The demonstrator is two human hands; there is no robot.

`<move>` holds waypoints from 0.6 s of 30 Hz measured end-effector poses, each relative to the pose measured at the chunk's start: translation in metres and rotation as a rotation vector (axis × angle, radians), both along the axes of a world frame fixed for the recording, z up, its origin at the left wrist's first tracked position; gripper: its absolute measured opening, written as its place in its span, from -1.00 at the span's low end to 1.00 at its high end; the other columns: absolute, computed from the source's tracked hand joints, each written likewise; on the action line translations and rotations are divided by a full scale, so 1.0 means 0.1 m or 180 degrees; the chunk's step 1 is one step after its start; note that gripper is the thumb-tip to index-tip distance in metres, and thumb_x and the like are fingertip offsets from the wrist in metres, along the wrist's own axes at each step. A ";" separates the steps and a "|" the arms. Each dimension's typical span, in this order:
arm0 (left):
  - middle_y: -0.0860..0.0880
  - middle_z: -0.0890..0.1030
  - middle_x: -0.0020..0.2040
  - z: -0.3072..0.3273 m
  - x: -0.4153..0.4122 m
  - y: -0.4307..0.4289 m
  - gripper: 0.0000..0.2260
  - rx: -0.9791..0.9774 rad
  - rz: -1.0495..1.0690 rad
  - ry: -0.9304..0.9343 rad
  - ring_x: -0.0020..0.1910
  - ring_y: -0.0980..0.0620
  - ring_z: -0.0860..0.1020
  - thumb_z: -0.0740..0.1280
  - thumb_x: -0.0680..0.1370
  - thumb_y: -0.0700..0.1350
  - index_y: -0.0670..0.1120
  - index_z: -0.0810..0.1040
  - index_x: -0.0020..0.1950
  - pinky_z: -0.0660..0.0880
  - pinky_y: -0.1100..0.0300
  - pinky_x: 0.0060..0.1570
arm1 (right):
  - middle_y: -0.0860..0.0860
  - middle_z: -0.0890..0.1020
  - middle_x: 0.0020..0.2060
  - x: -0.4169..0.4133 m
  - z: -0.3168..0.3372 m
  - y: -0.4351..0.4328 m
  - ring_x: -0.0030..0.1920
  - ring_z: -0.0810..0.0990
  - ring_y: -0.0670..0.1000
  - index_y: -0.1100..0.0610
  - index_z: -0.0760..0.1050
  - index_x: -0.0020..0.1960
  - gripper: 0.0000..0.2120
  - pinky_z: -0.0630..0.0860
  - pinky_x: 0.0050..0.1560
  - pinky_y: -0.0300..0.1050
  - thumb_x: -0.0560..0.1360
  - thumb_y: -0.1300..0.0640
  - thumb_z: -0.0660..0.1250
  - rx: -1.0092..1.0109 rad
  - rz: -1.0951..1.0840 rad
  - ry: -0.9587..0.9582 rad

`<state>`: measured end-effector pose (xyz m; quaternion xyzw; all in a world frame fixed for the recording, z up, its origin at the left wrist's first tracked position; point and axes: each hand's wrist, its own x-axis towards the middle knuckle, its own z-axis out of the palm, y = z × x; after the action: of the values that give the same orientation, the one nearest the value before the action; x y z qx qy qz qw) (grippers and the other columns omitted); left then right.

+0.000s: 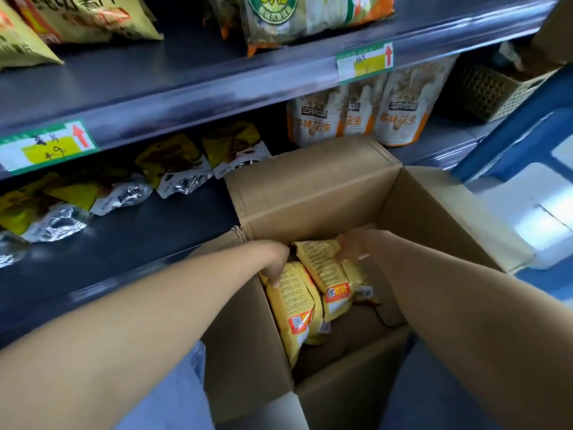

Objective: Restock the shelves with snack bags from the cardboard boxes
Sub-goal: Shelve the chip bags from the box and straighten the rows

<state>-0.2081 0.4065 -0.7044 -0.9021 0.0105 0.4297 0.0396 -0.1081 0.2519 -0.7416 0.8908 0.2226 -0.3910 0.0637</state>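
Both hands are down in the open cardboard box (pixel 310 197), which sits against the lower shelf (pixel 124 243). My left hand (pixel 274 265) has its fingers curled over the top of the left yellow bag (pixel 294 302). My right hand (pixel 353 246) pinches the top of the right yellow bag (pixel 328 271). Both bags are inside the box, touching.

Light is moderate and even, with soft shadows. Glare streaks the upper shelf edge (pixel 217 97) and glints off the foil packets (pixel 55 225); a white area (pixel 527 225) at right is washed out. The cardboard box (pixel 310 193) shades its snack bags (pixel 325 271). Wide-angle distortion bows straight lines, and the borders look smeared.
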 end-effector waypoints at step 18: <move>-0.08 0.54 0.25 -0.35 0.14 -0.07 -0.74 0.0005 -0.1651 -0.0920 0.25 -0.12 0.50 0.30 0.55 -0.19 -0.08 0.48 0.24 0.45 0.04 0.15 | 0.14 0.54 0.23 -0.04 -0.39 0.16 0.19 0.55 0.12 0.23 0.44 0.31 -0.34 0.50 0.07 -0.12 0.34 -0.10 0.45 0.0241 -0.0969 -0.0235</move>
<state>-0.1944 0.3991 -0.7398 -0.9211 0.2345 0.2723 0.1499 -0.1117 0.2684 -0.7801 0.9297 0.0971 -0.3545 -0.0218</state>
